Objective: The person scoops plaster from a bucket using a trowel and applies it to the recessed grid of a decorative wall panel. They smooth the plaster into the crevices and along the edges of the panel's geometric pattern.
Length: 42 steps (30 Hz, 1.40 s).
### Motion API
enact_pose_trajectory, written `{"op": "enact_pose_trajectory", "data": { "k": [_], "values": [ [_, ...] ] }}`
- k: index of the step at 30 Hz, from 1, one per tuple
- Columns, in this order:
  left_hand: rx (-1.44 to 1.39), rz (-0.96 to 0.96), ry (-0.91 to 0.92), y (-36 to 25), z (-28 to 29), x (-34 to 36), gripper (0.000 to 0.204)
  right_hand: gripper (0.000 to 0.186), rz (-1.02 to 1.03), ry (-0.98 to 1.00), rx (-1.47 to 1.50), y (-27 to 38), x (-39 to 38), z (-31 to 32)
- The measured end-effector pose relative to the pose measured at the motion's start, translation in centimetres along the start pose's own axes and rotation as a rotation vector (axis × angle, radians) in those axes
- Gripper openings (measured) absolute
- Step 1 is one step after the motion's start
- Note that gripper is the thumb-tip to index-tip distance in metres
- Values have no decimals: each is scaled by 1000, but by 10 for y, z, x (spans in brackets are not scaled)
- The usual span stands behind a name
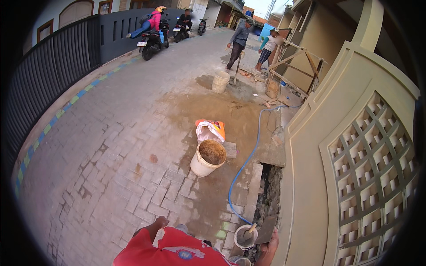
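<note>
My right hand (270, 246) is closed on the edge of a flat, dark grey-brown board (266, 230), held tilted beside the narrow open drain (268, 186). Next to the board stands a small white bucket (237, 243) with grey wet mix in it. A trowel (252, 228) leans in that bucket, its light handle sticking up over the rim. My left hand (162, 221) is by my left knee, away from the tools. It is partly turned away, and its fingers are too unclear to read. A second small pail (240, 260) shows at the lower edge.
A blue hose (245, 165) curves along the paving. Ahead stand a dirty white bucket (205, 167) and an orange-white sack (216, 128). Beige wall (306, 146) borders the right. Farther off are a pale bucket (220, 82), two people (239, 36) and a parked motorbike (153, 44).
</note>
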<state>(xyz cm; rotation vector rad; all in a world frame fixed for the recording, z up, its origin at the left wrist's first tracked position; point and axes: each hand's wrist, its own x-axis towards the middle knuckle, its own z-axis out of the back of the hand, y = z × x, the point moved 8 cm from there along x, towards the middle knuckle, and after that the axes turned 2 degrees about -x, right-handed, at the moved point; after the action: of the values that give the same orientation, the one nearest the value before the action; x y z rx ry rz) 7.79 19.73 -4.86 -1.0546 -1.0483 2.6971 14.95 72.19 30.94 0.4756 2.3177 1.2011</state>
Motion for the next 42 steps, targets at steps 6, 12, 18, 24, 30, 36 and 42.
{"op": "enact_pose_trajectory", "data": {
  "k": [6,12,18,24,30,36,42],
  "values": [
    [-319,513,-45,51,-28,-53,31,43,-43,-118,-36,9,-16,4],
    [-136,191,-30,29,-8,-30,31,42,-30,-44,-24,10,-12,-28],
    [17,-54,-58,-20,15,-14,21,42,-39,-9,-86,5,-9,-27],
    [166,-223,-58,-8,15,-15,21,41,-39,-18,-58,2,-14,-22],
    [-418,464,13,-3,11,-43,13,41,-18,-69,-22,5,-24,-6],
    [-217,47,-11,6,6,-35,21,48,-34,-93,-49,10,-30,-15],
    [36,-188,62,19,0,-12,19,51,4,-103,30,8,-35,2]
  ]
}}
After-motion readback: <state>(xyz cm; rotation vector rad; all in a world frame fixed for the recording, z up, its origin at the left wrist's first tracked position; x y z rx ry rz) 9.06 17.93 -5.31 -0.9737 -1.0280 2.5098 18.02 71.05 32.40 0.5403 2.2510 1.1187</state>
